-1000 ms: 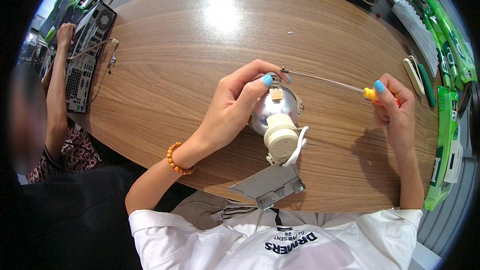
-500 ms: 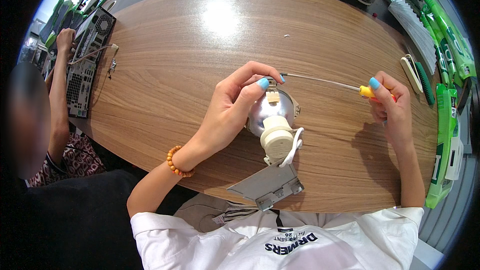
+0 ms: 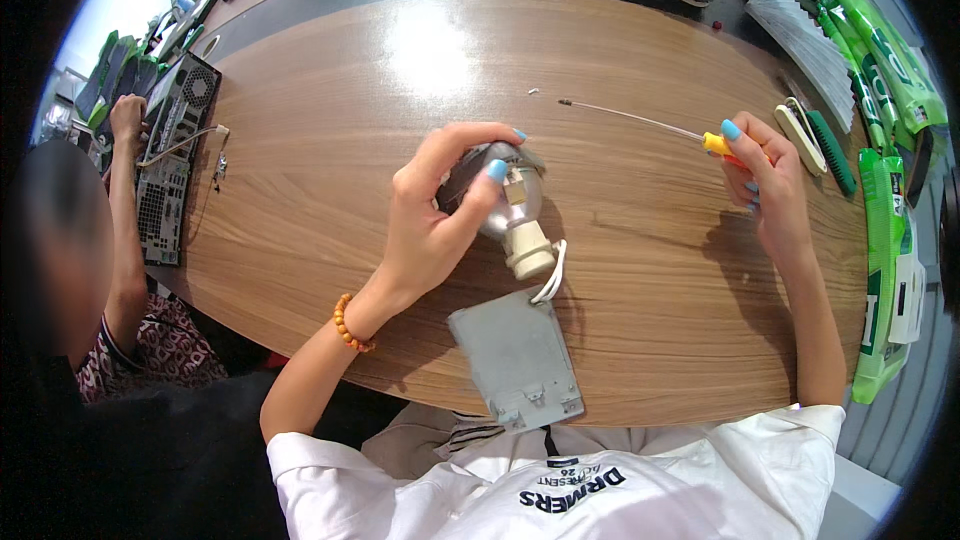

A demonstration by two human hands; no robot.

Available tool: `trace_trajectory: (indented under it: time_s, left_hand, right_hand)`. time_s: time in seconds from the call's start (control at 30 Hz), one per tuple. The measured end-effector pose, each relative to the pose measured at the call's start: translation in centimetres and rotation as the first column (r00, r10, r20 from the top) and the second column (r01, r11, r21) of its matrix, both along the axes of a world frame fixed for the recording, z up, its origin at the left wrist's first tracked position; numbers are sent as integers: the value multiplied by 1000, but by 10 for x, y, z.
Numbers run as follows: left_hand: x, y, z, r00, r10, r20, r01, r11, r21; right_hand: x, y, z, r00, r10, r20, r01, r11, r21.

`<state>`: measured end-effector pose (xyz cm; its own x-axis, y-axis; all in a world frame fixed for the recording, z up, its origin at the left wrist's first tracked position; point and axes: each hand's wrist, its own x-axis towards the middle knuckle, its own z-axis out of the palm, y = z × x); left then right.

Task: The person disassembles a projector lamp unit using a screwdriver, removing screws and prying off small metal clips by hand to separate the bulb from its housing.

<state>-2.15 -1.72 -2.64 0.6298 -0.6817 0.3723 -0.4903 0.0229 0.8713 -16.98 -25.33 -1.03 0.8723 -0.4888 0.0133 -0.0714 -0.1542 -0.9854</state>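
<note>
My left hand (image 3: 425, 210) grips a reflector lamp (image 3: 528, 248), fingers over its far side and thumb on its metal clip. The lamp has a silvery bowl and a cream base pointing toward me. Short white wires (image 3: 557, 265) run from the base to a grey metal plate (image 3: 515, 355) lying near the table's front edge. Off to the right, my right hand (image 3: 775, 185) is closed around the yellow and red handle of a screwdriver (image 3: 640, 121). Its long thin shaft points left, the dark tip apart from the lamp, beyond which a tiny white bit (image 3: 533, 91) lies.
At the left stands an opened computer case (image 3: 172, 165) with a co-worker's hand (image 3: 128, 120) at it and small screws (image 3: 221, 170) beside it. Green packages (image 3: 880, 280), a green strip-shaped tool (image 3: 832, 155) and pleated white sheet (image 3: 800, 45) line the right side.
My left hand has drawn the lamp left and turned it, and the plate now lies flatter, showing its broad face. The screwdriver tip has moved away from the lamp's clip.
</note>
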Motion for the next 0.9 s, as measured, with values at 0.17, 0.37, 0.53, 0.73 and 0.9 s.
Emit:
trace_trajectory:
  time_s: [0.17, 0.37, 0.53, 0.73, 0.9]
  left_hand:
    - [10, -13, 2, 834, 26, 550, -78, 994, 71]
    - [4, -37, 30, 773, 158, 615, -181, 983, -25]
    - [3, -43, 25, 788, 196, 584, -218, 975, -33]
    - [11, -33, 23, 819, 183, 544, -223, 975, 9]
    - [10, -26, 29, 994, 40, -104, -54, 989, -134]
  right_hand:
    - [0, -7, -4, 1000, 1, 27, -4, 995, 102]
    - [-3, -3, 0, 998, 39, 59, -47, 990, 130]
    - [-5, 0, 1, 994, 59, 91, -67, 994, 89]
    - [-6, -3, 4, 991, 88, 103, -101, 987, 123]
    - [1, -13, -2, 989, -97, 108, 131, 914, -383]
